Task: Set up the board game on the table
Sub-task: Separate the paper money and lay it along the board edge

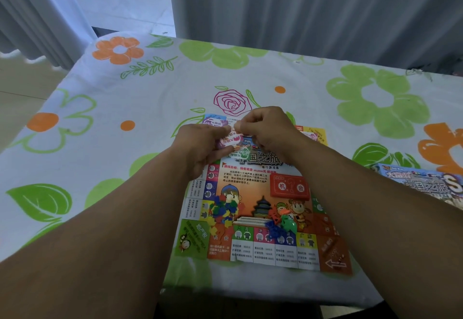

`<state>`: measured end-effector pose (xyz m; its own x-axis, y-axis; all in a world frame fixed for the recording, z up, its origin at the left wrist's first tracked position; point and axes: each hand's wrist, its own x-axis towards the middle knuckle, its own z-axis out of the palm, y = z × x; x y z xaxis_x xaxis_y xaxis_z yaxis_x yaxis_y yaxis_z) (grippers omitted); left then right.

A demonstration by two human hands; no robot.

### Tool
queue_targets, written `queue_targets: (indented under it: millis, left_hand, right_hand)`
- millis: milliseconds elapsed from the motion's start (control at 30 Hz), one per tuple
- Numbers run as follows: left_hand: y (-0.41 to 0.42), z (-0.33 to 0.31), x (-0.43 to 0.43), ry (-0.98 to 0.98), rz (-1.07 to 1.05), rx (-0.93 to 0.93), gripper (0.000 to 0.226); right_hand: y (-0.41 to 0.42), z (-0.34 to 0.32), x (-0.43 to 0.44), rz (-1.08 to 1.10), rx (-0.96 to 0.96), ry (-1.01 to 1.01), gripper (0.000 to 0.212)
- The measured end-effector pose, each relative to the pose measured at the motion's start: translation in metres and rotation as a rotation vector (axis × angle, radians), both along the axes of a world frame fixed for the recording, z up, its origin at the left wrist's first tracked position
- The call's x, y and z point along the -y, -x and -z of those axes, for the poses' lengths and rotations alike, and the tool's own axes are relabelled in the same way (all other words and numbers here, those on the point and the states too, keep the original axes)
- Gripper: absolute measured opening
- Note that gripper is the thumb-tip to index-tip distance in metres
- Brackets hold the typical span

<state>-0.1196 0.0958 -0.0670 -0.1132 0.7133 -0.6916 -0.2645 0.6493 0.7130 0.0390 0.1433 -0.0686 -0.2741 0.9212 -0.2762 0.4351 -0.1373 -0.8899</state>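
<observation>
**Head camera: both hands meet on the play-money bundle at the board's far edge**

Just left of the grip and a little beyond it, a purple note (216,119) lies flat on the flowered tablecloth (105,148), partly hidden by the left hand (200,144). That hand is curled round the bundle of play money (227,140), holding it from below and from the left. The bundle's long axis appears to slant from near-left to far-right, towards the other hand. The right hand (266,130) touches the bundle's far-right end, thumb and forefinger seemingly pinching a top note. How many notes it pinches is too small to tell.

Just right of the grip, a yellow note (315,135) lies on the cloth. Nearer the person than the grip, the game board (265,246) is spread out, carrying a heap of coloured pieces (223,212), a red card deck (289,188) and some pawns (279,222). Well off to the right sits the game box (423,183).

Judging by this, money is being sorted. A peeled note would travel sideways, and the right hand is the nearer one to the yellow note.
</observation>
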Motion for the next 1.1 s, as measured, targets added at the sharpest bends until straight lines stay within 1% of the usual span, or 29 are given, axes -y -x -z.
queue_targets:
  millis: [133, 233, 300, 333, 400, 500, 567, 600, 667, 733, 800, 867, 967, 1033, 1100]
  left_hand:
    - [0.001, 0.001, -0.001, 0.042, -0.009, -0.022, 0.022]
    - [0.005, 0.004, 0.0, 0.012, 0.015, -0.08, 0.015]
    - [0.004, 0.006, 0.002, -0.074, 0.005, -0.085, 0.019]
    - [0.004, 0.007, 0.003, -0.114, -0.007, -0.081, 0.026]
    - [0.004, 0.007, 0.004, -0.145, -0.02, -0.077, 0.032]
    - [0.003, 0.008, 0.004, -0.144, -0.014, -0.077, 0.034]
    - [0.003, 0.009, 0.003, -0.146, -0.021, -0.083, 0.034]
    - [0.003, 0.009, 0.004, -0.144, -0.021, -0.085, 0.033]
    - [0.005, 0.007, 0.004, -0.099, -0.014, -0.086, 0.026]
    - [0.006, 0.005, 0.002, -0.035, -0.01, -0.086, 0.018]
    - [0.005, 0.003, 0.001, -0.038, 0.002, -0.085, 0.019]
    - [0.002, 0.0, 0.001, -0.005, 0.005, -0.066, 0.017]
    - [-0.004, -0.005, 0.0, 0.004, 0.009, -0.033, 0.015]
    - [-0.01, -0.006, 0.0, -0.021, -0.001, -0.024, 0.012]
    - [-0.017, -0.006, 0.0, -0.049, -0.011, -0.011, 0.011]
  right_hand:
    - [-0.001, 0.002, -0.004, 0.157, -0.05, 0.058, 0.017]
    - [-0.003, 0.005, -0.009, 0.255, -0.019, 0.043, 0.022]
    - [-0.004, 0.008, -0.01, 0.29, 0.017, 0.042, 0.024]
    - [-0.004, 0.009, -0.011, 0.3, 0.035, 0.04, 0.024]
    - [-0.003, 0.012, -0.011, 0.309, 0.059, 0.027, 0.025]
    - [-0.003, 0.015, -0.013, 0.311, 0.083, 0.004, 0.024]
    - [-0.003, 0.017, -0.013, 0.315, 0.126, -0.02, 0.029]
    - [-0.003, 0.018, -0.013, 0.318, 0.159, -0.045, 0.031]
    - [-0.004, 0.016, -0.013, 0.31, 0.211, -0.11, 0.027]
    - [-0.004, 0.013, -0.012, 0.282, 0.159, -0.121, 0.026]
    - [-0.003, 0.006, -0.008, 0.201, 0.052, -0.04, 0.036]
    - [-0.003, 0.002, -0.003, 0.095, -0.003, 0.026, 0.042]
    - [-0.006, 0.0, 0.0, 0.024, 0.005, -0.007, 0.03]
    - [-0.012, -0.002, -0.001, 0.051, 0.013, -0.007, 0.025]
    - [-0.021, -0.005, -0.003, 0.112, 0.004, 0.034, 0.024]
